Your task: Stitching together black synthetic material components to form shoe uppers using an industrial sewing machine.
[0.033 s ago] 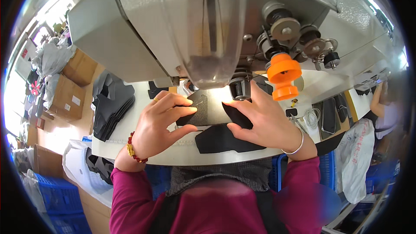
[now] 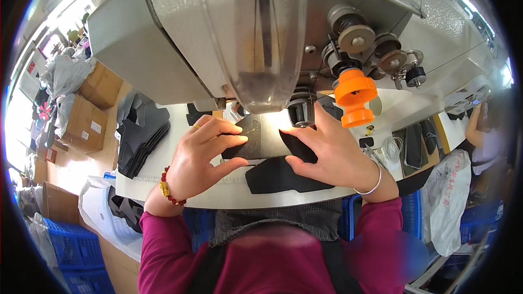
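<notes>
My left hand (image 2: pixel 204 149) rests at the left side of a dark, textured sheet piece (image 2: pixel 250 139) under the sewing machine (image 2: pixel 180 32). Its fingers are bent, with the thumb spread apart from them. From the other side, my right hand (image 2: pixel 338 149) reaches over a black piece (image 2: pixel 298 146), thumb and forefinger wide apart and the fingertips near its edges. Another flat black piece (image 2: pixel 286 177) lies closer to me, partly beneath the right thumb. Bright light falls between the hands, while the machine head hides the needle area.
A stack of black cut pieces (image 2: pixel 143 139) lies at the table's left. Orange knobs (image 2: pixel 355 98) hang from the machine above my right hand. Scissors (image 2: pixel 375 155) and a white cord coil (image 2: pixel 391 148) sit to the right. Blue crates (image 2: pixel 76 245) and cardboard boxes (image 2: pixel 84 125) stand left. Another person (image 2: pixel 485 136) sits at far right.
</notes>
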{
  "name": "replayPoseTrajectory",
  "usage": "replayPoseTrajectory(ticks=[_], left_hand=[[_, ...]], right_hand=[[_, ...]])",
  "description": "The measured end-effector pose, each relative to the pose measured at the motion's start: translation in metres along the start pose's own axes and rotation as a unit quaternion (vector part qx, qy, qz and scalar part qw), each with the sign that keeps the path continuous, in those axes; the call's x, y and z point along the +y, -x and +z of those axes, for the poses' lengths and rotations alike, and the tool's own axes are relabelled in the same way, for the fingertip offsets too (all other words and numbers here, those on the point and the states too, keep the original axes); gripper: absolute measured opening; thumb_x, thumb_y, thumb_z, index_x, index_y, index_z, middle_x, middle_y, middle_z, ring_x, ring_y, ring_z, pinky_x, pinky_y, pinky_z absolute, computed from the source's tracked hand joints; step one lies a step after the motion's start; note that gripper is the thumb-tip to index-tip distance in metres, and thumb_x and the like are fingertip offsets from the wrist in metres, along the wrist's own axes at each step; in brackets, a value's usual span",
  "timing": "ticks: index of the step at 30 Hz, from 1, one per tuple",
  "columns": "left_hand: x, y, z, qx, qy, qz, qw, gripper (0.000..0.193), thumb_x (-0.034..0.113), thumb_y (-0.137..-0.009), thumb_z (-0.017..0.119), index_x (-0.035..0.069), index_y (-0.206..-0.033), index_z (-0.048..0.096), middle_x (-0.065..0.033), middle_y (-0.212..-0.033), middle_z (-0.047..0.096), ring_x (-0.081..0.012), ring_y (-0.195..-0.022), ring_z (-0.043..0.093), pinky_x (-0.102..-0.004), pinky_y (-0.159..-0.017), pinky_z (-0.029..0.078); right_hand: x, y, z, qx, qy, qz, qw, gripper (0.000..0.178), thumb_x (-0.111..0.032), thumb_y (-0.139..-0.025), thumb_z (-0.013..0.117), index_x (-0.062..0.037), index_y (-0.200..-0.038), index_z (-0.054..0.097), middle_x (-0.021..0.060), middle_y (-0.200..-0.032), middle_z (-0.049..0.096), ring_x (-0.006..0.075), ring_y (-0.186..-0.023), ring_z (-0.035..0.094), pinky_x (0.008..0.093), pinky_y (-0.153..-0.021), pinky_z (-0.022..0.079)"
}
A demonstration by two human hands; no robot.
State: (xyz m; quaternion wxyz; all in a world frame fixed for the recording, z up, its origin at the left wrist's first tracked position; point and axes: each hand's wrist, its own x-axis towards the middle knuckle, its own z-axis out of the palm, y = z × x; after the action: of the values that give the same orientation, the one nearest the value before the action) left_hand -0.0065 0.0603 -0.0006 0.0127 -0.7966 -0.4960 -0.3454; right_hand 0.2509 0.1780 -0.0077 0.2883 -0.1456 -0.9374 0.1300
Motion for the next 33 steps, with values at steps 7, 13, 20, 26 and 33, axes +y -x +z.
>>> replayPoseTrajectory(ticks=[7,13,20,26,33], left_hand=[[0.0002,-0.0005,-0.0024,-0.009,0.000,-0.002,1.000,0.038,0.015,-0.069,0.090,0.004,-0.101,0.074,-0.0065,-0.105,0.067,-0.0289,-0.097,0.063,-0.0381,-0.080,0.056],[-0.0023,-0.0002,-0.0011,-0.008,-0.007,0.009,1.000,0.038,0.015,-0.069,0.090,0.004,-0.102,0.074,-0.0069,-0.106,0.067,-0.0294,-0.101,0.064,-0.0389,-0.081,0.057],[-0.0022,-0.0002,-0.0019,-0.011,-0.022,0.019,1.000,0.037,0.017,-0.070,0.090,0.005,-0.102,0.075,-0.0069,-0.107,0.066,-0.0304,-0.101,0.065,-0.0394,-0.081,0.057],[-0.0014,-0.0012,-0.0038,-0.003,-0.030,0.032,0.999,0.036,0.018,-0.071,0.089,0.006,-0.102,0.075,-0.0072,-0.107,0.066,-0.0305,-0.101,0.065,-0.0391,-0.081,0.058],[-0.0016,-0.0010,-0.0026,-0.007,-0.047,0.034,0.998,0.036,0.019,-0.071,0.089,0.007,-0.101,0.074,-0.0068,-0.106,0.066,-0.0297,-0.101,0.066,-0.0388,-0.079,0.058]], right_hand=[[-0.0043,0.0015,0.0002,0.015,0.001,-0.006,1.000,0.049,-0.024,-0.076,0.083,-0.0051,-0.120,0.070,0.0189,-0.107,0.053,0.0290,-0.083,0.058,0.0357,-0.069,0.050],[-0.0030,0.0009,-0.0009,-0.012,0.000,0.014,1.000,0.052,-0.023,-0.075,0.084,-0.0051,-0.122,0.070,0.0246,-0.124,0.055,0.0364,-0.097,0.063,0.0398,-0.077,0.054],[-0.0023,0.0002,-0.0013,-0.025,0.014,0.017,0.999,0.053,-0.023,-0.074,0.084,-0.0059,-0.122,0.070,0.0244,-0.129,0.055,0.0392,-0.106,0.063,0.0411,-0.084,0.055],[-0.0020,0.0012,-0.0008,-0.033,0.016,0.027,0.999,0.053,-0.024,-0.073,0.084,-0.0073,-0.122,0.071,0.0214,-0.127,0.059,0.0383,-0.108,0.061,0.0410,-0.086,0.054],[-0.0032,0.0027,0.0008,-0.022,0.022,0.023,0.999,0.051,-0.024,-0.074,0.085,-0.0064,-0.120,0.072,0.0202,-0.123,0.059,0.0359,-0.103,0.061,0.0409,-0.082,0.054]])
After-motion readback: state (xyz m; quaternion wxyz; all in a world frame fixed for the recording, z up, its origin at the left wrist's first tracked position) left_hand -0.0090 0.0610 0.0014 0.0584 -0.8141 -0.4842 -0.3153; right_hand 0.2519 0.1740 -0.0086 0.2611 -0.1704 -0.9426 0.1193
